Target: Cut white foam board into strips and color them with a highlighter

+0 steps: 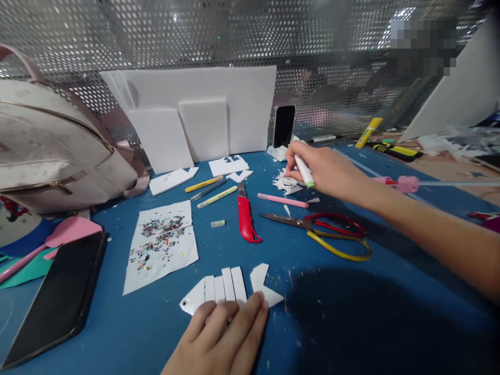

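My left hand [226, 333] lies with its fingers stretched out over a fish shape [222, 285] made of white foam pieces. The fish has a pointed head with a dark eye at left, several upright strips in the middle and a forked tail [261, 278] under my fingertips; its lower edge is hidden. My right hand [318, 166] is farther off at the upper right, closed round a white marker [303, 169] with a green end. Just beside that hand sits a heap of white scraps [287, 182]. Below are scissors [308, 223] and a red utility knife [246, 216].
Several coloured pens [216, 197] and a small pale cap [217, 224] lie mid-table. Sequins cover a white sheet [160, 271] at left. A black phone [58, 297] and a backpack [58, 151] are farther left. White boards [250, 109] and a propped phone [284, 126] stand behind.
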`<control>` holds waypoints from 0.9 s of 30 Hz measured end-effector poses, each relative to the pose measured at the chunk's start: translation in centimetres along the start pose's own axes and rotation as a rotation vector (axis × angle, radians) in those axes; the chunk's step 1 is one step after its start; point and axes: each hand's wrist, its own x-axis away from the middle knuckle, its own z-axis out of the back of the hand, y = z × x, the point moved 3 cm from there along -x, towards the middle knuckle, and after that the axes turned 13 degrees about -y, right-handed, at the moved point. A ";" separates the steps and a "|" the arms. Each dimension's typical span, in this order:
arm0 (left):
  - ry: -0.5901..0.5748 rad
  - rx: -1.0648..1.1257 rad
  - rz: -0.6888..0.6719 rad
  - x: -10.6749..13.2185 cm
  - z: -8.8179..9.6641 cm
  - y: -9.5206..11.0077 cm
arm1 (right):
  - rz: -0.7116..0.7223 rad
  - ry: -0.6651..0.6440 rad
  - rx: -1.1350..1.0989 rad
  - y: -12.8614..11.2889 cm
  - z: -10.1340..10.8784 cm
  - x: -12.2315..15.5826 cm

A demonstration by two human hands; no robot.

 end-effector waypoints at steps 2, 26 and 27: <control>-0.031 0.002 -0.001 0.1 -0.2 0.1 | -0.054 -0.035 0.065 1.0 -0.9 -1.3; 0.064 0.084 -0.053 0.2 -1.3 0.2 | -0.094 -0.001 0.096 2.2 -3.0 -2.4; 0.063 0.087 -0.052 0.2 -1.2 0.2 | -0.086 0.001 0.089 2.2 -3.1 -2.3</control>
